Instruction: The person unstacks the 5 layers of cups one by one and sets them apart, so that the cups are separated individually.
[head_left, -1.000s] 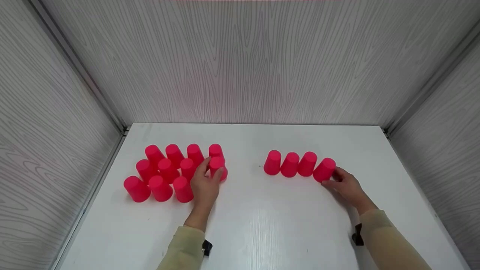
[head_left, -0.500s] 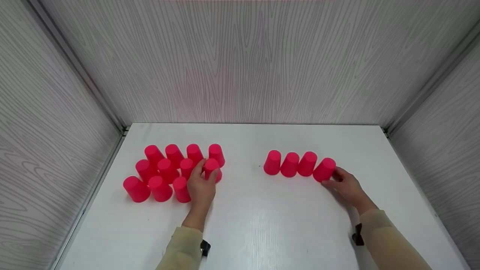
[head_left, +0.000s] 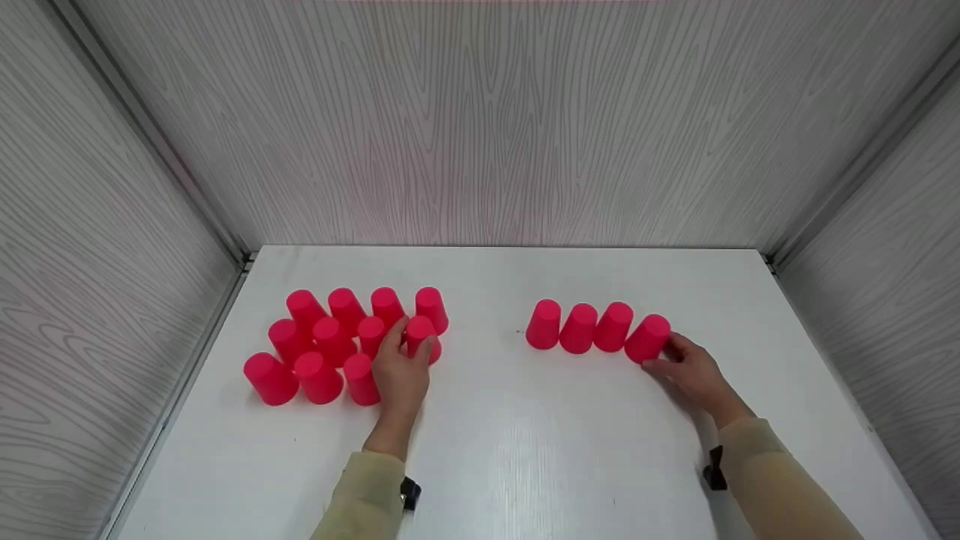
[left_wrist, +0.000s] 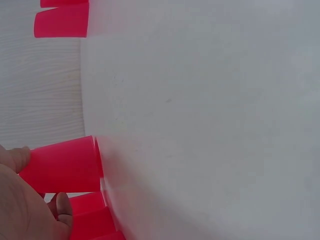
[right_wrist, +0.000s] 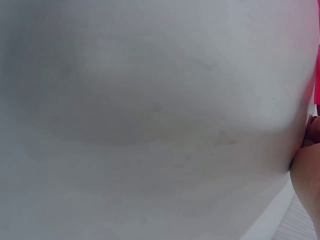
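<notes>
In the head view my left hand (head_left: 401, 375) holds a pink-red upside-down cup (head_left: 422, 341) at the right end of the middle row of the left group, thumb on one side and fingers on the other. The left wrist view shows that cup (left_wrist: 65, 167) with its rim close to the table and more cups behind it. My right hand (head_left: 694, 375) grips the rightmost cup (head_left: 648, 339) of a row at the right, thumb near its base and fingers at its far side. In the right wrist view only part of the right hand (right_wrist: 307, 160) shows at the edge.
Several more upside-down cups stand in rows at the left, such as the front-left cup (head_left: 271, 379). Three others, including one cup (head_left: 544, 325), line up beside the right-hand one. The white table (head_left: 510, 450) meets a grey wood-grain back wall (head_left: 480, 135) and side walls.
My left hand has shifted slightly left with its cup, nearer to the neighbouring cups of that row. The right hand stays on its cup.
</notes>
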